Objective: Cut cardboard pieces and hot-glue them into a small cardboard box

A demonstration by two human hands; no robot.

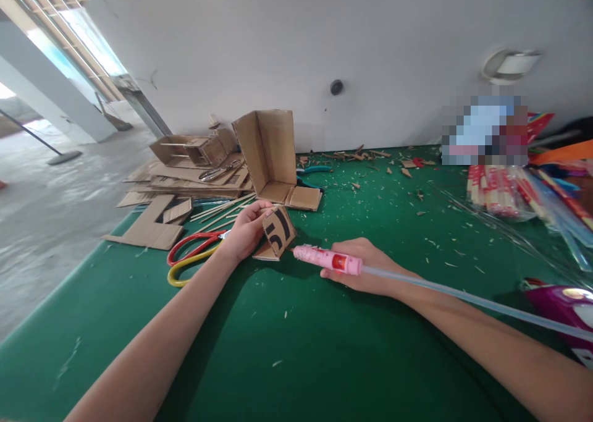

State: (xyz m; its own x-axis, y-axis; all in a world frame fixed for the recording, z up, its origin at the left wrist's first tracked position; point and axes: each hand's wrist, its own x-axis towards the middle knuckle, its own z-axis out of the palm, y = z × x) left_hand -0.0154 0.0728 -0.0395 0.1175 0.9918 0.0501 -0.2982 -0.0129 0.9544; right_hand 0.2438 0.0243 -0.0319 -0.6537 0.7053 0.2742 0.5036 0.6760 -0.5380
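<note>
My left hand (250,229) grips a small folded cardboard piece (278,232) with black printing on its face, just above the green table. In my right hand (365,262) is a pink hot glue gun (324,258), its tip pointing left at the lower right edge of that piece. A long translucent glue stick (463,296) runs out of the gun's back toward the right. Scissors (192,258) with red and yellow handles lie beside my left wrist. Behind my left hand stands an open cardboard corner shape (271,153). The fingers of my right hand are partly hidden by the gun.
Cardboard sheets (185,184) and a small cardboard structure (194,149) are piled at the back left, near thin wooden sticks (227,211). Scraps (361,155) litter the table's back. Packaged sticks (493,190) and a purple object (556,304) are at the right. A white wall rises behind.
</note>
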